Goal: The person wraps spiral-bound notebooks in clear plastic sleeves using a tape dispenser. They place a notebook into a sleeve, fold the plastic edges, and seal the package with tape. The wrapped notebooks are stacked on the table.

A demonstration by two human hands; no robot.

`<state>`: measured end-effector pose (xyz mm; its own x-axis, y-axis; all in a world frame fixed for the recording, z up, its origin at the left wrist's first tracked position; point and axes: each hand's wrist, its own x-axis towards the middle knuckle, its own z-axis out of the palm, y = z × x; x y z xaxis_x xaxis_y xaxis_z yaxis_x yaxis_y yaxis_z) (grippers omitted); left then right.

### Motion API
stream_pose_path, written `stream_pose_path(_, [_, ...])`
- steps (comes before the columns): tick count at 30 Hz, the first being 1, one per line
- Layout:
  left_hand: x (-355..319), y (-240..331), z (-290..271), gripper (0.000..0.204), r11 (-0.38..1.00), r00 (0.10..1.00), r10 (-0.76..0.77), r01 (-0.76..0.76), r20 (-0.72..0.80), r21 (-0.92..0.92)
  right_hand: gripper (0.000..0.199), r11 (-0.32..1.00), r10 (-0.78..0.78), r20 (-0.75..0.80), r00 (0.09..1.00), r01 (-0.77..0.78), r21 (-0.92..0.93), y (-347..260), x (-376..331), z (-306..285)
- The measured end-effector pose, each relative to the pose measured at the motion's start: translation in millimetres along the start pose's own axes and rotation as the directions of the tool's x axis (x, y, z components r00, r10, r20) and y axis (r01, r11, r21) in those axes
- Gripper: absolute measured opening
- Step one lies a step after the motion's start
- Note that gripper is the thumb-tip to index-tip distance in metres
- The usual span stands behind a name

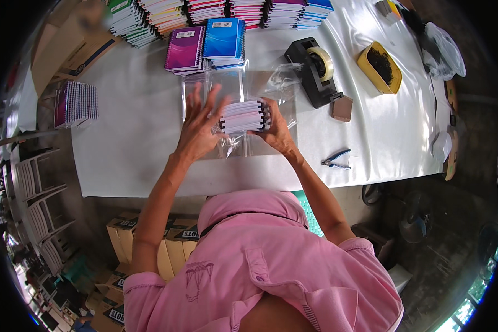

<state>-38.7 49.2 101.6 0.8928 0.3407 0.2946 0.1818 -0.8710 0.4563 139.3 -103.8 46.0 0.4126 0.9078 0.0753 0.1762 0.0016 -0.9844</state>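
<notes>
A small stack of spiral notebooks stands on edge in front of me, with white pages and dark bindings showing. Clear plastic film lies around and beneath it. My right hand grips the stack's right end, thumb at the near side and fingers at the far side. At the left end is my left hand, its fingers spread and slightly blurred; I cannot tell whether its thumb touches the stack. Just beyond lie a purple notebook pile and a blue notebook pile.
A black tape dispenser, a yellow tub of small black pieces and blue-handled pliers sit to the right. More notebooks stand at the left, near an open carton. Tall notebook stacks line the far side.
</notes>
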Motion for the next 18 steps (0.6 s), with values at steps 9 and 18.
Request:
stream_pose_path(9, [30, 17, -33, 0.046, 0.972, 0.978, 0.189, -0.199, -0.089, -0.124, 0.081, 0.995, -0.066, -0.003, 0.998, 0.066, 0.077, -18, 0, -24])
stream_pose_path(18, [-30, -4, 29, 0.057, 0.815, 0.929, -0.318, 0.167, -0.188, -0.555, 0.061, 0.979, -0.189, -0.009, 0.982, 0.188, -0.076, -19, 4, -29])
